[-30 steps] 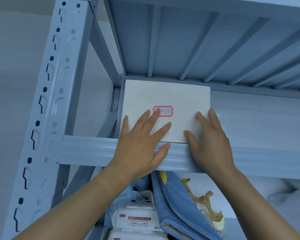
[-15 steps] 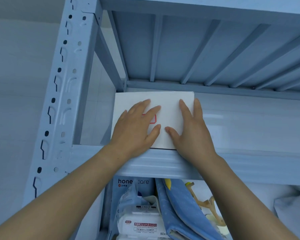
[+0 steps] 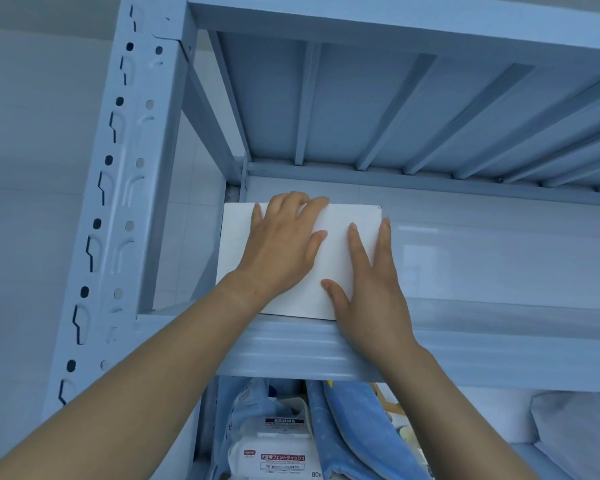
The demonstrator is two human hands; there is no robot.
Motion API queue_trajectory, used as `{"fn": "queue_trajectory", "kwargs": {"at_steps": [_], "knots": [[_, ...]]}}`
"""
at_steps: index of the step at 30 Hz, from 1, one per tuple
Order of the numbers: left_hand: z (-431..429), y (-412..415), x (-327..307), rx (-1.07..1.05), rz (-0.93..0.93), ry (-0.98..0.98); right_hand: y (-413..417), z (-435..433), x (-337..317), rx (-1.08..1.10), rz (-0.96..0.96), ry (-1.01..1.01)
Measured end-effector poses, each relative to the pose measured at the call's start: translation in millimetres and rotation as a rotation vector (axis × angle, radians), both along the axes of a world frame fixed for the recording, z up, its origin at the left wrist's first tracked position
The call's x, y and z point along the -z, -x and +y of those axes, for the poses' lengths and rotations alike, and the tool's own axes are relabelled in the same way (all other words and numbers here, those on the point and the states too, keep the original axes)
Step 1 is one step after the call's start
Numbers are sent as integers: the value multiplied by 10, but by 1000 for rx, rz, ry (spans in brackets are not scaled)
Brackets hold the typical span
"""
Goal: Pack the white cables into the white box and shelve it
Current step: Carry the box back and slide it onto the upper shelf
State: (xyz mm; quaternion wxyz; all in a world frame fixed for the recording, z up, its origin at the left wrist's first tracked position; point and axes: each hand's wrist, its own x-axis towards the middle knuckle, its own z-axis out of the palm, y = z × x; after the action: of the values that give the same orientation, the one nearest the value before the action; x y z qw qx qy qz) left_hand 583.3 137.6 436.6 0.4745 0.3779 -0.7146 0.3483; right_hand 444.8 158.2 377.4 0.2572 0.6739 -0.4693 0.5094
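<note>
I see the white box (image 3: 329, 265) lying flat on the shelf (image 3: 499, 271) in the middle of the frame, tucked against the left end of the rack, just right of the perforated upright post (image 3: 125, 188). Its near edge sits right above the front beam (image 3: 291, 348) of that shelf.

My left hand (image 3: 281, 247) lies palm-down on the box lid, fingers (image 3: 312, 206) stretched forward and slightly spread, the tips reaching the far edge of the box. It grips nothing; it only presses flat on the lid.

My right hand (image 3: 371, 292) rests flat too, at the box's right side, fingers extended and a little apart, the thumb pointing left across the lid. The heel of this hand overlaps the front beam. It is also open, closed on nothing. The two hands are near each other but not touching.

In the lower part of the frame, on the shelf beneath, I see a pack of wet tissues (image 3: 278, 459) with printed labels, and beside it to the right a blue cloth item (image 3: 354, 434). A pale bag (image 3: 575, 434) sits at the lower right.
</note>
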Motion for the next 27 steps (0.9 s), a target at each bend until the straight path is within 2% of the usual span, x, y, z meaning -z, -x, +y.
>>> {"fn": "queue_trajectory", "kwargs": {"at_steps": [10, 18, 23, 27], "knots": [[97, 2, -116, 71, 43, 48, 26, 19, -31, -77, 37, 7], [205, -210, -136, 14, 43, 111, -149, 15, -40, -178, 37, 6], [185, -322, -60, -6, -28, 88, -207, -32, -21, -194, 39, 26], [67, -362, 246, -48, -95, 44, -238, -53, 29, -156, 19, 69]]}}
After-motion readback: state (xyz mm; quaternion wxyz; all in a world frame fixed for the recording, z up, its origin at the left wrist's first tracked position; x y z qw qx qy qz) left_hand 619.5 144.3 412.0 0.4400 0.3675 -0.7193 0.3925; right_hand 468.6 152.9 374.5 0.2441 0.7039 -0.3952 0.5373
